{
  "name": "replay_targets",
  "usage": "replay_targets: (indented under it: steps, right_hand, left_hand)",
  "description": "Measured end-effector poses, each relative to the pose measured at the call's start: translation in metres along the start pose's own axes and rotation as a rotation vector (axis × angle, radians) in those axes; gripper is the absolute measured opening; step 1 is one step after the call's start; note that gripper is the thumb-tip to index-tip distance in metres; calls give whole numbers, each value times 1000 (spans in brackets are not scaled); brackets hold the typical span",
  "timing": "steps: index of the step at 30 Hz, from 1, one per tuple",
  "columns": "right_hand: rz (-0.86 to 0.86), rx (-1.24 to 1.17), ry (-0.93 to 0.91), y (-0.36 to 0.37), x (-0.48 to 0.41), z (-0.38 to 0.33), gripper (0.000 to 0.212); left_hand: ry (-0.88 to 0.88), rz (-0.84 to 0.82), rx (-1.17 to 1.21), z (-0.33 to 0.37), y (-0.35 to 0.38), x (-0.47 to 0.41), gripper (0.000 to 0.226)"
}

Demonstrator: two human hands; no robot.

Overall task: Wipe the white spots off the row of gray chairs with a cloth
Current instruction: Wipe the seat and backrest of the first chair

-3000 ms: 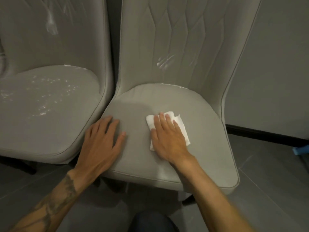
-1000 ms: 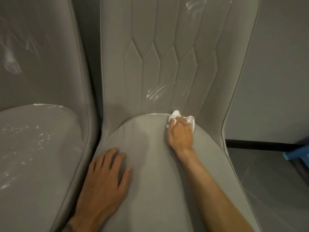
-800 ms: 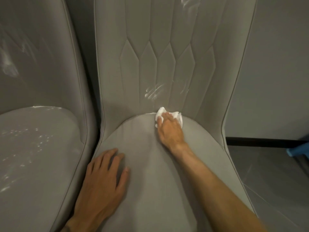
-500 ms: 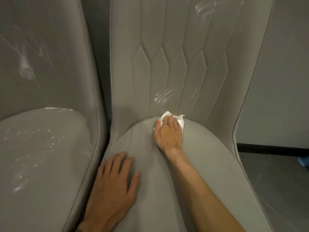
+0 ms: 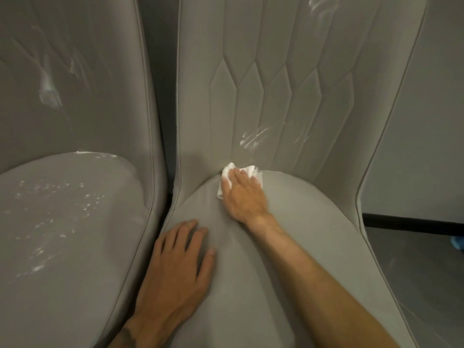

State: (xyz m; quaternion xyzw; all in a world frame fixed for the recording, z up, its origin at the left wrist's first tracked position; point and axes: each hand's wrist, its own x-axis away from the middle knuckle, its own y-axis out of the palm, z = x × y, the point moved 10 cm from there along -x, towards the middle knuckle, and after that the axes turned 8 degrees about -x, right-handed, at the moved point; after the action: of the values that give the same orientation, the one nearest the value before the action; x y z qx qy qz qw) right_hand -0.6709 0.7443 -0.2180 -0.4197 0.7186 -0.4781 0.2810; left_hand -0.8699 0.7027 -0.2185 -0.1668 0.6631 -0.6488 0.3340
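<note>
The cloth [image 5: 251, 170] is bunched under the right hand [image 5: 244, 197], which presses it flat-fingered into the crease at the back edge of the right chair's seat [image 5: 288, 247]. White smears [image 5: 253, 138] sit just above it on the backrest [image 5: 276, 84], so that hand is nearer. The left hand [image 5: 175, 272] rests open and empty near the seat's front left edge, and the left chair [image 5: 62, 234] is still dotted white.
</note>
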Motion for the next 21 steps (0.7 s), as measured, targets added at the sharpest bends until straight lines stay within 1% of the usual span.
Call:
replay_targets:
  steps: [2,4,6,9,11,13,14,16,19,21]
  right_hand:
    - [25,-9,53,-14,6,41,51]
    - [44,-39,182,-26,12,77,54]
    - [51,-1,219,-20,9,66,59]
    - [45,37,129,1,-7,11,61]
    - [13,47,27,2,-7,-6,60]
    - [-45,76,-43,-5,-1,7,55]
    - [-63,82,-47,-9,0,21,53]
    - [-49,57,7,-16,2,37,48]
    - [43,58,48,-6,1,10,58]
    - [55,58,-2,8,4,-17,70]
  left_hand:
    - [-3,0,12,0,-1,0,47]
    - [-6,-1,11,1,-1,-1,45]
    - [-21,0,23,1,-1,-2,44]
    - [-19,-4,3,2,-1,-1,45]
    - [-17,-8,4,1,-2,-1,46]
    - [-11,-7,12,2,-3,-1,46]
    - [-9,-6,13,2,-3,-1,45]
    - [-13,-7,10,2,-2,-2,45]
    - [-17,-11,10,2,-1,-2,44]
    - [-22,-21,6,2,-1,-2,45]
